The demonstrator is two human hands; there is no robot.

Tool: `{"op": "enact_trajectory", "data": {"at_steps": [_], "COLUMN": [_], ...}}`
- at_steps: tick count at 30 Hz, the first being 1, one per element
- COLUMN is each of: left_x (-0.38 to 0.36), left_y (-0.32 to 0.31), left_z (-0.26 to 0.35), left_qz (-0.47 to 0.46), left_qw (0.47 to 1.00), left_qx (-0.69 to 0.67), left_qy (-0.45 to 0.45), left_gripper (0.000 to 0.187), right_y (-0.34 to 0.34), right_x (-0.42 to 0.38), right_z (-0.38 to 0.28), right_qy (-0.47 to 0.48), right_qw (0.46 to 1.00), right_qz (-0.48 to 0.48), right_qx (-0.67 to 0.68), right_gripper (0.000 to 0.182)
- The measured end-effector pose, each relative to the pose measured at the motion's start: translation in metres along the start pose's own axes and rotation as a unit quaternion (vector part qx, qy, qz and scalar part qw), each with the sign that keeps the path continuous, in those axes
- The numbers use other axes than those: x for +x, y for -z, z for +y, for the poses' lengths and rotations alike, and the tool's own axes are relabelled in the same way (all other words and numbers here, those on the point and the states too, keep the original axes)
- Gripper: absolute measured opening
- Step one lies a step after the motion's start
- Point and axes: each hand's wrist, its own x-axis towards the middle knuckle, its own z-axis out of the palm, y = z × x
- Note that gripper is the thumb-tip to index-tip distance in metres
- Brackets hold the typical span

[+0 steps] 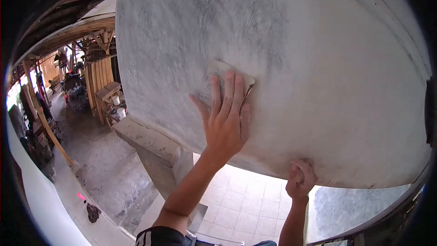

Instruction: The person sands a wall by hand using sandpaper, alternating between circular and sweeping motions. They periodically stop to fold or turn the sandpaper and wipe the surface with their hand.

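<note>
My left hand (224,118) lies with its fingers spread over a pale, thin sheet (223,67), pressing it flat on the large grey and whitish wall surface (327,77). One edge of the sheet lifts a little at its right corner. Lower right, my right hand (302,177) is at the bottom edge of that surface, its fingers curled in; whether anything is inside them is hidden.
A concrete ledge (148,134) juts out below the surface on the left. Beyond are a wooden partition (101,77), white buckets (120,112) and a leaning wooden post (52,130). White floor tiles (236,200) show below. A dark cloth (93,212) lies lower left.
</note>
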Motion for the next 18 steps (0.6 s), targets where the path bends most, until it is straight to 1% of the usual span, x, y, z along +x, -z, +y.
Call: {"op": "enact_trajectory", "data": {"at_steps": [1,2,4,7,8,9,10,11,13,16,18], "left_x": [0.003,0.02,0.058,0.055,0.04,0.006,-0.013,-0.013,-0.015,0.04,0.042], "left_y": [0.0,0.003,0.01,0.01,0.007,0.002,-0.001,0.001,0.007,0.018,0.014], "left_z": [-0.002,-0.003,-0.005,-0.006,-0.006,-0.006,-0.004,-0.003,-0.004,-0.002,-0.003], "left_qz": [0.002,0.027,0.068,0.067,0.032,-0.003,-0.037,-0.038,-0.05,0.002,0.008], "left_qw": [1.0,1.0,0.997,0.998,0.999,0.999,0.997,0.997,0.997,0.998,0.999], "left_qx": [-0.004,-0.004,-0.003,-0.008,0.014,0.035,0.055,0.053,0.057,0.066,0.026], "left_qy": [0.0,-0.007,-0.02,0.003,0.016,0.03,0.045,0.038,0.03,0.008,0.016], "left_gripper": [0.053,0.053,0.053,0.053,0.053,0.053,0.053,0.054,0.054,0.054,0.054], "right_y": [-0.001,-0.003,-0.006,-0.004,-0.005,-0.004,-0.003,-0.002,0.001,-0.001,-0.008], "right_x": [0.001,0.002,0.002,-0.004,-0.002,-0.001,0.0,0.001,0.0,-0.005,-0.009], "right_z": [0.0,0.0,0.001,-0.002,-0.001,-0.001,-0.001,0.001,0.001,-0.001,-0.003], "right_qy": [0.016,0.031,0.039,0.015,0.008,0.017,0.027,0.037,0.026,0.014,0.006], "right_qw": [1.0,0.999,0.999,1.0,1.0,1.0,0.999,0.999,0.999,0.999,0.998], "right_qz": [0.005,0.008,0.008,-0.004,-0.004,0.002,0.007,0.014,0.007,-0.01,-0.019], "right_qx": [-0.002,-0.003,-0.008,-0.02,-0.025,-0.025,-0.027,-0.028,-0.032,-0.05,-0.058], "right_gripper": [0.018,0.015,0.015,0.016,0.016,0.016,0.017,0.017,0.017,0.015,0.014]}}
